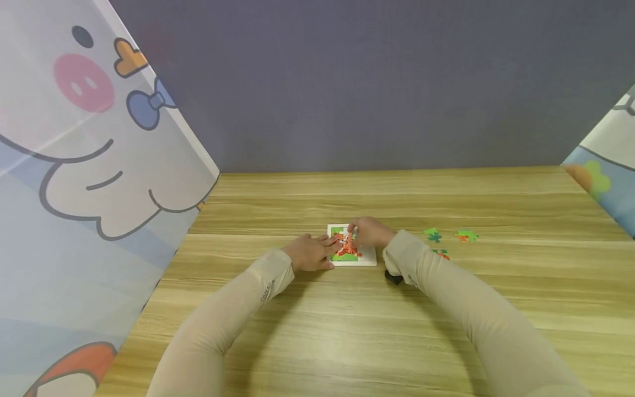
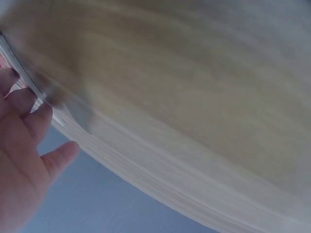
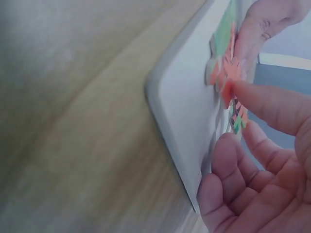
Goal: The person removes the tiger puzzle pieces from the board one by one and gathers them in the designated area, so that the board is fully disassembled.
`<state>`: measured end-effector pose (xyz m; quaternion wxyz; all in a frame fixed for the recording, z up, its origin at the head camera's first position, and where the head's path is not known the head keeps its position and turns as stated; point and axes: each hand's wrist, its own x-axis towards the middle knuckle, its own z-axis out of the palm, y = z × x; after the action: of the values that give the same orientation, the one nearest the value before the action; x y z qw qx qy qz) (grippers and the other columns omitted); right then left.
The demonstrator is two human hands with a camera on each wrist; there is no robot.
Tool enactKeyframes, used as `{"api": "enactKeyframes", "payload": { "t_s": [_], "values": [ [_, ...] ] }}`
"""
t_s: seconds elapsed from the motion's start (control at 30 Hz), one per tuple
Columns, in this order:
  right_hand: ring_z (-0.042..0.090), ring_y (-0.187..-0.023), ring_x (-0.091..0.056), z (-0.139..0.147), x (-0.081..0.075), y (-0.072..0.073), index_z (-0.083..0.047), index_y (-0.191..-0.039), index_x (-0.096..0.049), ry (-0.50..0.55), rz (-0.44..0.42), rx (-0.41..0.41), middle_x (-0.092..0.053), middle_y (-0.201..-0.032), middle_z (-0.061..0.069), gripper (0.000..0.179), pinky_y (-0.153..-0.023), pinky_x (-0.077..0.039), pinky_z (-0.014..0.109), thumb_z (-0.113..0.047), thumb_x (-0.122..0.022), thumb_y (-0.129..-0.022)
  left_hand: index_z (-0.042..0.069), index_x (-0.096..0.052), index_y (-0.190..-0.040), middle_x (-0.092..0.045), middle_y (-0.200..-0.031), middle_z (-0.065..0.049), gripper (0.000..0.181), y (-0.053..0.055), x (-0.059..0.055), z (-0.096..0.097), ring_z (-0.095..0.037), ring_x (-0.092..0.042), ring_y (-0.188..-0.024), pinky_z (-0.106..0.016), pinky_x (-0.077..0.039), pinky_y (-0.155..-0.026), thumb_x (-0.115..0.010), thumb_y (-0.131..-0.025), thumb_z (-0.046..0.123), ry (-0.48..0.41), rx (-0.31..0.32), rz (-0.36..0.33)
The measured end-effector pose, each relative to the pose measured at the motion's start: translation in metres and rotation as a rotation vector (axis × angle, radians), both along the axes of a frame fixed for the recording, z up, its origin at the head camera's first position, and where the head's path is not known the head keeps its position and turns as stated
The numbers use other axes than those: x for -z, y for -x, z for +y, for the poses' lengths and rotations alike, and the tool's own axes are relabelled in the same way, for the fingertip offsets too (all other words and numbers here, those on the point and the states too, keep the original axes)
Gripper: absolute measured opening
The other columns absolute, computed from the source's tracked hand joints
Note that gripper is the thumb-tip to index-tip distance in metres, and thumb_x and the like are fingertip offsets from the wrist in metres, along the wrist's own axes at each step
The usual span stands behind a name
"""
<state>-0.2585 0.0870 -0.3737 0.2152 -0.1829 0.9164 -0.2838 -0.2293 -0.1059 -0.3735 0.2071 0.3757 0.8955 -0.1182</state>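
The fingers (image 2: 41, 121) of your left hand (image 1: 308, 253) are spread, resting on the left side of the white puzzle tray (image 1: 368, 257), which lies on the desk (image 1: 317, 325) at the middle of the head view. Next comes the partly assembled puzzle (image 1: 346, 252), an orange tiger on green, filling the tray's left part. Your right hand (image 1: 369, 231) is over the tray's upper right, thumb and a finger pinching a puzzle piece (image 3: 238, 117). Below your right cuff sits a black object (image 1: 393, 277). Right of centre you have loose pieces (image 1: 434, 236), orange and green, the farthest piece (image 1: 466, 236) rightmost.
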Motion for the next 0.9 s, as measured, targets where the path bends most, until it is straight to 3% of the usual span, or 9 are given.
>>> {"api": "enactKeyframes", "payload": {
  "t_s": [0.2,0.67,0.9],
  "values": [
    [0.017,-0.067,-0.05,0.006,0.003,0.001,0.001,-0.103,-0.06,0.116,0.023,0.011,-0.06,-0.085,0.008,0.017,-0.06,-0.043,0.028,-0.003,-0.06,-0.087,0.019,-0.025,-0.151,-0.018,-0.154,-0.002,0.063,0.001,-0.001,-0.001,-0.021,-0.022,-0.139,-0.05,-0.028,-0.107,-0.042,-0.098,0.047,-0.017,0.014,0.002],
    [0.016,-0.061,-0.055,0.013,0.007,-0.001,0.003,-0.105,-0.061,0.309,-0.088,0.13,-0.062,-0.075,0.009,0.021,-0.057,-0.047,0.028,-0.001,-0.055,-0.085,0.019,-0.026,-0.151,-0.019,-0.154,-0.002,0.063,0.003,0.0,0.0,-0.022,-0.023,-0.139,-0.05,-0.029,-0.106,-0.044,-0.097,0.046,-0.031,0.014,-0.003],
    [0.016,-0.062,-0.055,0.014,0.008,-0.004,0.005,-0.107,-0.062,0.368,-0.093,0.157,-0.065,-0.082,0.011,0.023,-0.058,-0.047,0.029,0.0,-0.052,-0.087,0.02,-0.026,-0.151,-0.017,-0.154,-0.002,0.062,0.003,-0.001,0.0,-0.022,-0.02,-0.14,-0.051,-0.025,-0.108,-0.044,-0.097,0.046,-0.034,-0.014,-0.028]
  ]
}}
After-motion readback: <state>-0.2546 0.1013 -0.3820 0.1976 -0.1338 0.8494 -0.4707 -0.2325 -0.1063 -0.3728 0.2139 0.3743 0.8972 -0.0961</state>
